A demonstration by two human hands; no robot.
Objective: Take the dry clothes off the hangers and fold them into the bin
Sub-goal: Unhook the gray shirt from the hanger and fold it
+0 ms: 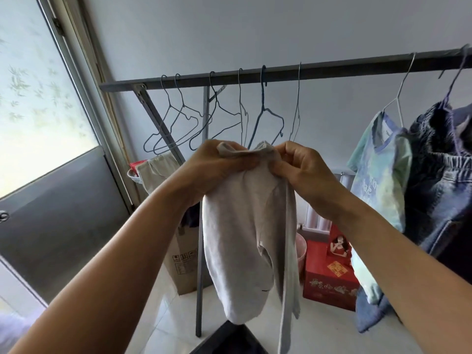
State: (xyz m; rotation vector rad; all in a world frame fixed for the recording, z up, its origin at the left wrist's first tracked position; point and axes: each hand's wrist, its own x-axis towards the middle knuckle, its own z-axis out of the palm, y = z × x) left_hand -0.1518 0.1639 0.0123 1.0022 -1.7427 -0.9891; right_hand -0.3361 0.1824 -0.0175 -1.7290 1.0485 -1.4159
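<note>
Left hand (217,167) and right hand (304,175) both pinched the top edge of the pale grey garment (245,238), fingers curled round bunched cloth; it hung mid-air (below the rack rail (281,72)); bare wire hangers (178,123) behind; tie-dye shirt (383,169) hung right.

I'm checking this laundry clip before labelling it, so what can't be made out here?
All in the head view:
- Dark object under the grey garment: cut off by the bottom edge; whether it is the bin is unclear.
- Garment's top edge: bunched inside the left hand and right hand.
- Denim garment: cut off by the right edge.
- Cardboard box print: too small to read.
</note>
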